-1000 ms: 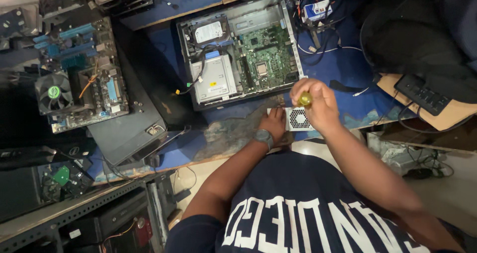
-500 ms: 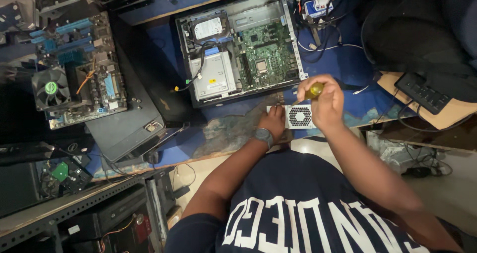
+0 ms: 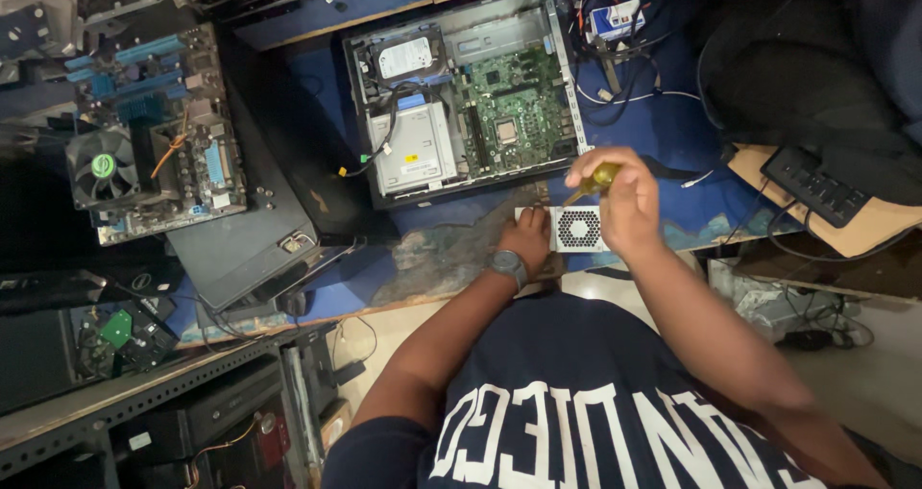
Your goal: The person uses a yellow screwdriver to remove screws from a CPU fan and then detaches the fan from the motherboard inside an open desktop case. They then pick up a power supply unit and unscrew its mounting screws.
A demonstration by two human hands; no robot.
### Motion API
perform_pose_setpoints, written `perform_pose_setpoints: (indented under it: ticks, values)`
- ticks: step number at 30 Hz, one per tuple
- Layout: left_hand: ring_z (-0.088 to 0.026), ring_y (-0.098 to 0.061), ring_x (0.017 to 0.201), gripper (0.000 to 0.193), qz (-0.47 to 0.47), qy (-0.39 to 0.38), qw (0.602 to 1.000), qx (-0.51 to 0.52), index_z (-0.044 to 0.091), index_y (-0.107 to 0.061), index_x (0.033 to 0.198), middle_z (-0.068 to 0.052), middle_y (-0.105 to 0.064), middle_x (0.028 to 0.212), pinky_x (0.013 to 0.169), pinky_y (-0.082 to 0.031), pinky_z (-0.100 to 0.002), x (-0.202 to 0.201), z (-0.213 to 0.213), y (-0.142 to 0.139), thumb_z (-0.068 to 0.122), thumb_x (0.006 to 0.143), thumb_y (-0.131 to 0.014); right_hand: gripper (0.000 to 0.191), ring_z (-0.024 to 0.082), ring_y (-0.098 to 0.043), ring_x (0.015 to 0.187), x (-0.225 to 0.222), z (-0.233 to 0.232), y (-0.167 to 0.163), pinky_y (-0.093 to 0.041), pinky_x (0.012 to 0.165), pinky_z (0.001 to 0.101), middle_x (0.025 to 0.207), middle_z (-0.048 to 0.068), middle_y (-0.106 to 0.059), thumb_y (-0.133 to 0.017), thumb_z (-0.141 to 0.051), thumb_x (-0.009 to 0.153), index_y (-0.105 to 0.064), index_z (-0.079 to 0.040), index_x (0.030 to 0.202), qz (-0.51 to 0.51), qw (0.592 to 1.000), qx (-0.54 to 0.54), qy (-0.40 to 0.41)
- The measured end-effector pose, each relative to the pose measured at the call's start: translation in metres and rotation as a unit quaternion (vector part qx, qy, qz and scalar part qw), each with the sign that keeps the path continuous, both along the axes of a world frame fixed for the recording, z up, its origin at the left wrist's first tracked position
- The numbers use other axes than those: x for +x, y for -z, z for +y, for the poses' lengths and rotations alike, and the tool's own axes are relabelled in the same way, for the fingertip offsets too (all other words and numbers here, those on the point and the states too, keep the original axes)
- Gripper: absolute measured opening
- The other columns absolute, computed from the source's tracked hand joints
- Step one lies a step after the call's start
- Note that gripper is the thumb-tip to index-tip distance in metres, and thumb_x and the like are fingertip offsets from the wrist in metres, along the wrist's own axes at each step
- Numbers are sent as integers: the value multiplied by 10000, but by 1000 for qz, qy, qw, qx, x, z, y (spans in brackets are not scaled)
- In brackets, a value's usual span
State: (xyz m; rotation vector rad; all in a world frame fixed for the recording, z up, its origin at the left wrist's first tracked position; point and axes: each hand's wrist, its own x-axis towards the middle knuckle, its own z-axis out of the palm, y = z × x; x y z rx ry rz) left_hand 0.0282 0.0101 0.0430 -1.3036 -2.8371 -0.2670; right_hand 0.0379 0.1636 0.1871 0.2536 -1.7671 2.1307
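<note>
Gripping a yellow-handled screwdriver (image 3: pixel 597 179) in clenched right hand (image 3: pixel 626 206); left hand (image 3: pixel 526 239) pressing, fingers flat, on boxy grey metal power supply (image 3: pixel 579 230) with perforated round grille.

The light over my bench is dim and uneven, brightest on the open computer case (image 3: pixel 466 95) and its pale metal parts, which catch a mild glare. The left side and the top right corner sink into deep shadow, swallowing detail. My right hand (image 3: pixel 624 201) looks slightly soft with motion blur. Lines bend a little toward the frame edges.
</note>
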Motion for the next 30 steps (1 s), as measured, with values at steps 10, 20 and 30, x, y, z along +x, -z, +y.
perform_pose_setpoints:
  ticks: [10, 20, 30]
  values:
    - [-319, -524, 1183, 475, -30, 3, 999, -28, -30, -626, 1275, -168, -562, 1318, 814, -519, -454, 0, -1, -2, 198, 862, -567, 467, 162, -482, 864, -3, -5, 4, -442, 792, 312, 1007, 104, -511, -587, -458, 1077, -324, -79, 1142, 46, 995, -22, -83]
    - [-307, -524, 1193, 526, -31, -4, 999, -29, -24, -595, 1310, -144, -563, 1290, 835, -521, -472, -1, 1, -4, 245, 857, -594, 587, 152, -520, 778, -6, 14, 22, -444, 767, 305, 885, 108, -579, -410, -574, 1186, -578, -33, 1036, -42, 983, -87, -158]
    - [-288, -527, 1195, 467, -2, -8, 1000, -21, -15, -604, 1325, -133, -568, 1295, 857, -522, -475, -1, 0, -1, 205, 915, -567, 380, 187, -553, 932, -6, -6, -11, -488, 858, 343, 1098, 120, -510, -536, -437, 1147, -479, -62, 1161, 81, 993, 86, -27]
